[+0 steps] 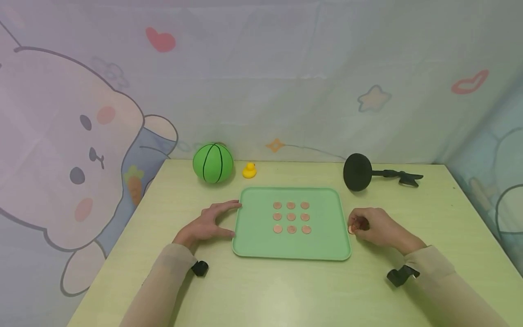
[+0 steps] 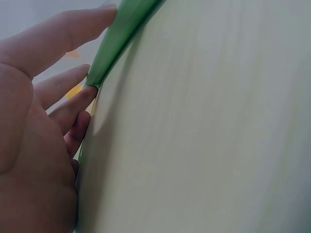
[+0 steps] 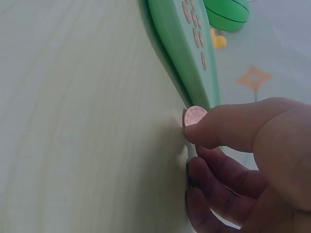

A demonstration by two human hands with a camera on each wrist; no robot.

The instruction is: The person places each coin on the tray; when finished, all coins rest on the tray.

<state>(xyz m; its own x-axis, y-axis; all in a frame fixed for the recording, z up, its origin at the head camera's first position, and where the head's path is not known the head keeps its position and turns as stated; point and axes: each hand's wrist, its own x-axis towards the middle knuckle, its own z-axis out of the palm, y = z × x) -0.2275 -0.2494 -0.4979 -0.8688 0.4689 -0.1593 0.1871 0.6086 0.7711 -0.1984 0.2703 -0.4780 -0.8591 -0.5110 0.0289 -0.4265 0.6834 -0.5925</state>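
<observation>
A light green tray (image 1: 257, 236) lies in the middle of the table with several copper coins (image 1: 291, 217) set in a three-by-three grid. My left hand (image 1: 212, 222) rests flat on the table with straight fingers (image 2: 73, 104) touching the tray's left edge (image 2: 114, 39). My right hand (image 1: 369, 225) sits just right of the tray, thumb and fingers curled, pinching a copper coin (image 3: 195, 116) on the tabletop beside the tray's edge (image 3: 177, 53). A few more coins seem to be tucked in that hand (image 1: 356, 225).
A green ball (image 1: 213, 163) and a small yellow duck (image 1: 249, 170) stand behind the tray at the back left. A black round-headed object with a handle (image 1: 358, 171) lies at the back right. A patterned curtain surrounds the table.
</observation>
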